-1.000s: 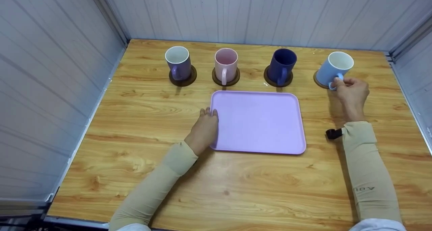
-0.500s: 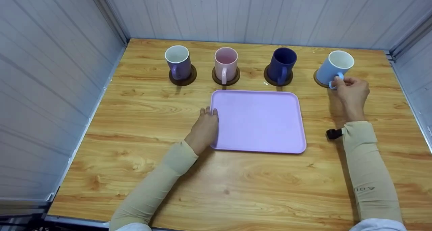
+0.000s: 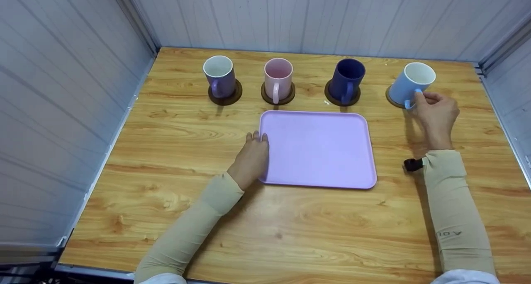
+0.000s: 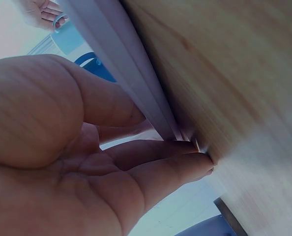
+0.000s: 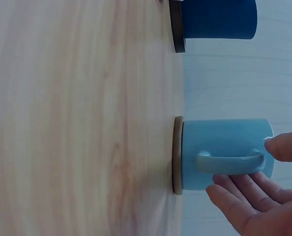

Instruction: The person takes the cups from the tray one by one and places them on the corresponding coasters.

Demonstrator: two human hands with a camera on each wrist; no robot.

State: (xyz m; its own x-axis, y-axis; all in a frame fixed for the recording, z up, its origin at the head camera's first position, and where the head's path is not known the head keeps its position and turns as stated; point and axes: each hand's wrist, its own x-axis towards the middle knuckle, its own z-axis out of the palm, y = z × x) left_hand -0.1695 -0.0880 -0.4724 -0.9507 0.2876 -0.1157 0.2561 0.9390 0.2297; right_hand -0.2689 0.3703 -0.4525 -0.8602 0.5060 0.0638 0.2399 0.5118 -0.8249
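Note:
My left hand (image 3: 250,160) grips the left edge of a lilac rectangular tray (image 3: 319,149) lying flat on the table. Up close in the left wrist view, the thumb is on the upper side of the tray rim (image 4: 124,61) and the fingers lie at its lower edge. At the far right a light blue mug (image 3: 404,87), white inside, stands upright on a brown round coaster (image 3: 390,98). Beside its handle (image 5: 229,163) is my right hand (image 3: 437,115); in the right wrist view the thumb is spread from the extended fingers, none curled round the handle.
Along the back stand a purple mug (image 3: 224,83), a pink mug (image 3: 274,85) and a dark blue mug (image 3: 342,83). Each is upright on a brown coaster, handle toward me. Panel walls (image 3: 290,18) border the table (image 3: 311,234) at the back and sides.
My right hand has loosened from the light blue mug's handle and shifted slightly to the right. The mug stays in place, and so do my left hand and the tray.

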